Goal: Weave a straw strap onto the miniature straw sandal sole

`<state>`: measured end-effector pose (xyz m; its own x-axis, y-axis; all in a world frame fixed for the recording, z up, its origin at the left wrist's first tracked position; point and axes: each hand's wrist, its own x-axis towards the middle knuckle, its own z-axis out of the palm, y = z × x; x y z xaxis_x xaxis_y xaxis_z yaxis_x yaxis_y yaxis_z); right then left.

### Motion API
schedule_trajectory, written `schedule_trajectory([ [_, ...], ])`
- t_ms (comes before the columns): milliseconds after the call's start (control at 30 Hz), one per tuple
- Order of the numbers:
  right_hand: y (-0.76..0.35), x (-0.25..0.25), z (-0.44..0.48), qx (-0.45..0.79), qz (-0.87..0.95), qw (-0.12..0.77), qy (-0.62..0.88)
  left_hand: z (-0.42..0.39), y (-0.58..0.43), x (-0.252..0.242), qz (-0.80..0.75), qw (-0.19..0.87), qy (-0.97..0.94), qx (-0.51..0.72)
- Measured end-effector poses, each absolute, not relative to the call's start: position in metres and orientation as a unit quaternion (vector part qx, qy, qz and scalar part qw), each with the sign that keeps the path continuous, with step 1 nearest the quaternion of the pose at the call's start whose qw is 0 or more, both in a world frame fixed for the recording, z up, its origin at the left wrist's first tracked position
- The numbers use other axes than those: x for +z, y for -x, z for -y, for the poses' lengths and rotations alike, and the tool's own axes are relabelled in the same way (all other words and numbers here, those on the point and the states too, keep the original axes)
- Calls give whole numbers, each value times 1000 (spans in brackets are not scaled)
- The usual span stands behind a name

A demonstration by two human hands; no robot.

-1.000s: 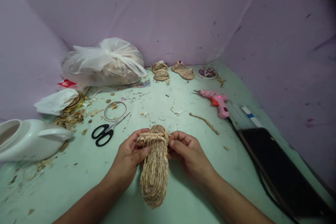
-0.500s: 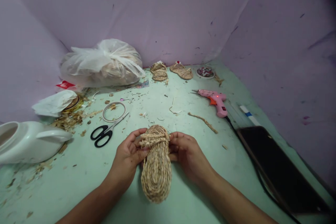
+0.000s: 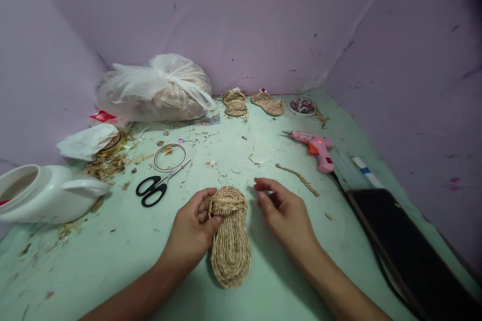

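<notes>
A small woven straw slipper [image 3: 230, 251] with a coiled, braided sole and a braided strap across its toe end is in front of me, toe end pointing away. My left hand [image 3: 196, 223] grips its left edge near the strap, thumb on top and fingers along the side. To the right of the slipper, my right hand [image 3: 283, 209] is apart from it, fingers curved and spread with nothing between them. A loose braided cord [image 3: 298, 179] lies beyond my right hand. Black-handled scissors [image 3: 160, 185] rest beyond my left hand, touching a roll of tape [image 3: 170, 157].
A pink glue gun [image 3: 313, 145] and a dark tablet-like slab [image 3: 406, 251] lie at right. At left are a white jug [image 3: 52, 195] and straw scraps [image 3: 107, 166]. Along the back stand a plastic bag [image 3: 158, 90], two finished-looking slippers [image 3: 267, 103] and a dish of beads [image 3: 303, 106].
My right hand has let go of the slipper and moved off to the right, its fingers opening. My left hand still holds the slipper. The whole view has shifted slightly.
</notes>
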<state>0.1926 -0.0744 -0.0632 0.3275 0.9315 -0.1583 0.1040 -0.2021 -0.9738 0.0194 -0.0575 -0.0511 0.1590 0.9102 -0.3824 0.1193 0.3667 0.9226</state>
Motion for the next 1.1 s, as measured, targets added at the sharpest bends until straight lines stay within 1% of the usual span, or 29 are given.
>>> schedule_trajectory([
  [33, -196, -61, 74, 388, 429, 478, 661, 58, -19, -51, -569, 576, -494, 315],
  [167, -200, -51, 73, 445, 509, 439, 591, 62, -12, -54, -562, 427, -648, 287],
  [233, -196, -49, 73, 457, 555, 437, 541, 64, -9, -55, -552, 405, -671, 284],
  [333, -191, -52, 73, 467, 598, 416, 501, 65, -8, -59, -533, 418, -672, 298],
  [500, -187, -55, 70, 473, 622, 389, 489, 65, -8, -65, -535, 430, -648, 330],
  [667, -185, -60, 68, 493, 554, 377, 555, 64, -10, -65, -544, 454, -622, 334],
  [767, -183, -63, 68, 517, 525, 383, 557, 62, -10, -65, -556, 471, -610, 310],
  [867, -183, -64, 69, 525, 520, 390, 550, 61, -7, -64, -546, 520, -590, 290],
  [1000, -183, -65, 70, 526, 503, 401, 557, 60, -5, -63, -493, 606, -541, 310],
  [1100, -183, -65, 72, 510, 497, 417, 565, 59, -6, -63, -488, 617, -516, 338],
])
